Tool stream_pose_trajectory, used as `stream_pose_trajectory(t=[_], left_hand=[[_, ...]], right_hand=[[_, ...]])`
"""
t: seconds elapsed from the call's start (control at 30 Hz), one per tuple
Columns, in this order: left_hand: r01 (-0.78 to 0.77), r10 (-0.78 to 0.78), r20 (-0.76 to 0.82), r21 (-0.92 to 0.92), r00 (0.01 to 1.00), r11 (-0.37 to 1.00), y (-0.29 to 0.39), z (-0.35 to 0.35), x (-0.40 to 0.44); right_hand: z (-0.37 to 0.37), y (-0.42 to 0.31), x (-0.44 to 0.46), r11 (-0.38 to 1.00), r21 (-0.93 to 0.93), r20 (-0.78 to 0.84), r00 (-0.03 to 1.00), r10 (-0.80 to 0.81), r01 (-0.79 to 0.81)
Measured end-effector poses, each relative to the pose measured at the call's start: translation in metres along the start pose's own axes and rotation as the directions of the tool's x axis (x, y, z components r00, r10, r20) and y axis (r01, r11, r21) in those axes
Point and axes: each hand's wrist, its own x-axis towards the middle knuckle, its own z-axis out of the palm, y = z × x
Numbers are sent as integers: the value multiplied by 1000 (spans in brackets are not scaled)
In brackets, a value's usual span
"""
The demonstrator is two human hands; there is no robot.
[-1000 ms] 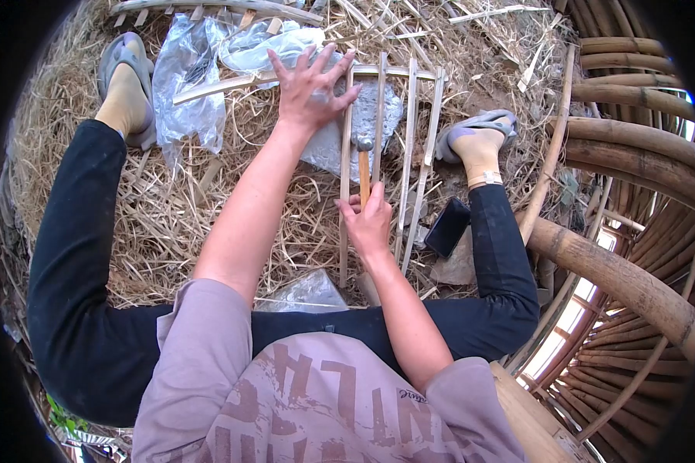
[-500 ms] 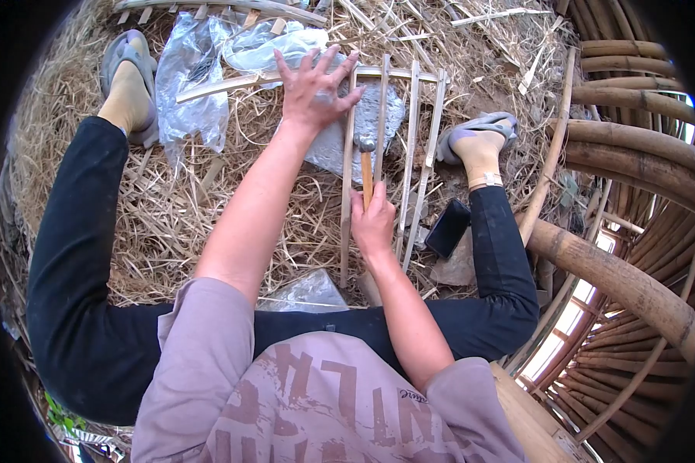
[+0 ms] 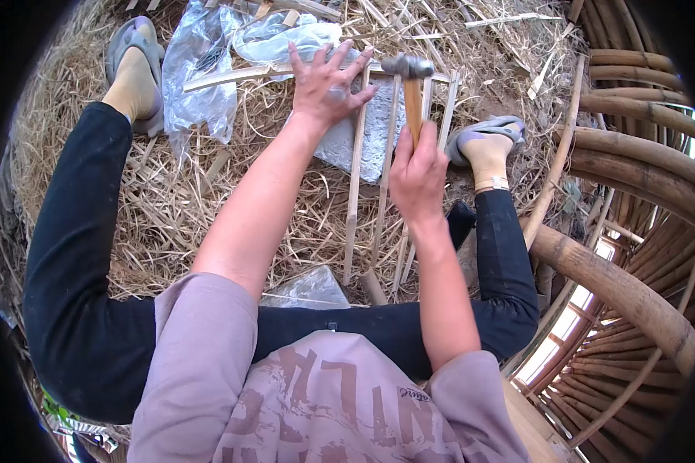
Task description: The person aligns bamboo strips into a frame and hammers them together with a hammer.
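Note:
In the head view my right hand is closed around the wooden handle of a hammer. The metal head is raised over the right end of a curved bamboo strip. My left hand lies over that strip with its fingers spread, beside the top of one long slat. Several narrow slats run from the strip down toward my lap; my right hand and forearm partly cover those on the right. Under the joints lies a grey stone slab, partly hidden by my left hand and the slats.
Clear plastic bags lie left of my left hand. A dark phone rests by my right leg, partly covered by my arm. Straw covers the ground. A grey block sits near my lap. Bamboo poles stand at right.
My right hand has lifted the hammer up and to the right, off the area between the slats. My left hand stays on the strip; the view has shifted slightly.

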Motion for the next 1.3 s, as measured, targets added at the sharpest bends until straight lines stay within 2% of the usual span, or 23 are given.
stream_pose_trajectory(t=[0.07, 0.2, 0.43, 0.57, 0.67, 0.77, 0.8, 0.9, 0.93, 1.03, 1.13, 1.23, 1.3], left_hand=[[3, -3, 3, -2, 1000, 1000, -1, 0, -1], [6, -6, 15, 0, 1000, 1000, -1, -1, 0], [-5, 5, -23, 18, 1000, 1000, -2, 5, -1], [-6, 6, -4, 15, 1000, 1000, -1, 2, 0], [6, -6, -19, -23, 1000, 1000, -1, 1, -2], [7, -7, -12, -26, 1000, 1000, 1, 2, -1], [9, -9, 8, -18, 1000, 1000, 1, 0, 0], [8, -8, 25, 31, 1000, 999, 0, 1, -1], [7, -8, 24, 50, 1000, 999, 0, 2, -1], [10, -11, -45, -26, 999, 1000, -1, 4, -1], [7, -7, 16, 23, 1000, 1000, 0, 1, -1], [12, -12, 2, 13, 1000, 1000, 1, 1, -1], [16, -16, -4, 4, 1000, 1000, 0, 1, -2]], right_hand=[[-5, -4, 24, 997, -45, 55, 997, -63, 65], [-2, 1, 55, 988, -146, 158, 987, -21, 44], [-5, 8, 55, 982, -188, 174, 985, 8, 26], [-9, 12, 55, 964, -250, 236, 971, -26, 87], [-14, 0, 55, 985, -165, 174, 984, -26, 55], [-8, 7, 56, 968, -239, 187, 982, -35, 80], [-9, 8, 57, 953, -300, 278, 959, 50, 37], [-10, 7, 57, 955, -273, 210, 976, -60, 117], [-12, 1, 57, 976, -215, 187, 982, 5, 36], [-9, 0, 54, 985, -165, 142, 990, -25, 49], [-6, 6, 57, 945, -314, 288, 958, 5, 89], [-10, -3, 57, 982, -183, 202, 979, -3, 40], [-6, -1, 56, 983, -181, 168, 986, -5, 36]])
